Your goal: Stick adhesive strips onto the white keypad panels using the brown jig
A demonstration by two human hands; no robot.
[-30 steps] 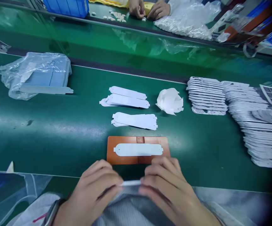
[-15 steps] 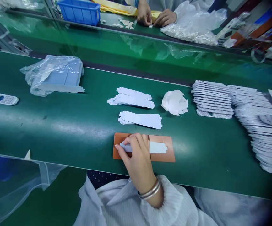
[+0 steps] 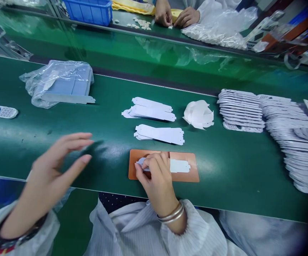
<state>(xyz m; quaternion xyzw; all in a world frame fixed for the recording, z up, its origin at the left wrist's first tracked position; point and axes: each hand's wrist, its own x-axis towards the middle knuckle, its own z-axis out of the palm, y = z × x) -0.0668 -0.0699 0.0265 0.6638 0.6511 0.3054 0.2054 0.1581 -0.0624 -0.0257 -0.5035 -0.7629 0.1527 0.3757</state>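
Observation:
My right hand (image 3: 158,176) rests over an orange-brown rectangular plate (image 3: 193,174) near the table's front edge. Its thumb and fingers grip the left end of a white tabbed strip (image 3: 179,166) lying on that plate; the hand hides the strip's middle. To the left, my left hand (image 3: 54,170) hovers over the green table, thumb and fingers apart, holding nothing. Just behind the plate lie fanned white strips (image 3: 162,134), with another loose pile of white strips (image 3: 152,111) farther back.
A crumpled white wad (image 3: 198,113) sits right of the piles. Rows of stacked white remote-control panels (image 3: 240,110) fill the right side. At back left is a plastic-wrapped bluish stack (image 3: 68,81); a single panel (image 3: 1,110) lies far left. A co-worker's hands (image 3: 187,17) handle small pieces beyond the divider.
My left hand has come into view from the lower left, its fingers apart. My right hand stays at the strip on the plate, with its fingers only slightly shifted.

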